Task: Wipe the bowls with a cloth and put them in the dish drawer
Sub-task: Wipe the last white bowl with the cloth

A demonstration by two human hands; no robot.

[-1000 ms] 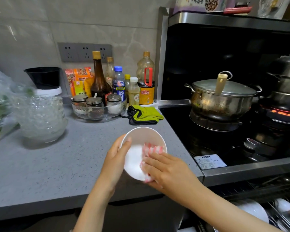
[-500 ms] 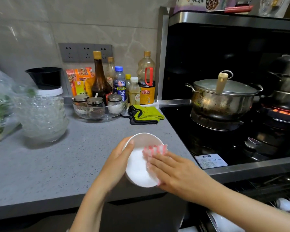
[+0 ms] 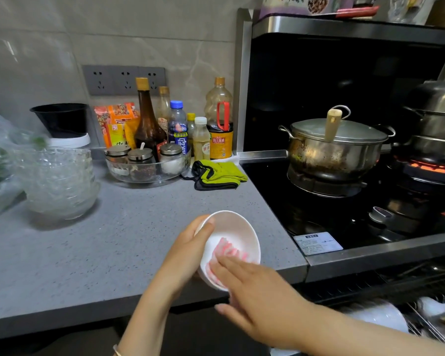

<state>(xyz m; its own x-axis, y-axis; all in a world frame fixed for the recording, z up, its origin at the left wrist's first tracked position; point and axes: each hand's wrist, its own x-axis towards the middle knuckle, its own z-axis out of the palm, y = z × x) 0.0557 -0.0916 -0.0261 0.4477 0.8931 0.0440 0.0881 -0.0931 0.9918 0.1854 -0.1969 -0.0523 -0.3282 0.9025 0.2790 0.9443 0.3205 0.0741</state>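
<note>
- Right hand [image 3: 262, 294]: nearest the camera, fingers flat and together, pressing a pink-and-white cloth [image 3: 229, 251] into the bowl's hollow. Not a clamp; a flat-palm press.
- Left hand [image 3: 188, 250]: fingers curled around the white bowl [image 3: 231, 237] at its left rim, thumb hooked over the edge, the rest behind the wall.
- Bowl: held in the air over the front edge of the grey counter [image 3: 113, 240], near its right front corner, tilted so the opening faces right and toward the person. Plain white, round, smooth and glossy; no residue visible.
- Key relation: the dish drawer [image 3: 421, 317] lies below and right of the bowl, under the stove. The right hand is nearer it, but the left hand carries the bowl.
- Drawer contents: wire rack with pale shapes, probably dishes; blurred, cannot confirm.
- Farther left on the counter: a stack of glass bowls [image 3: 59, 181], near the left edge, not yet handled.
</note>
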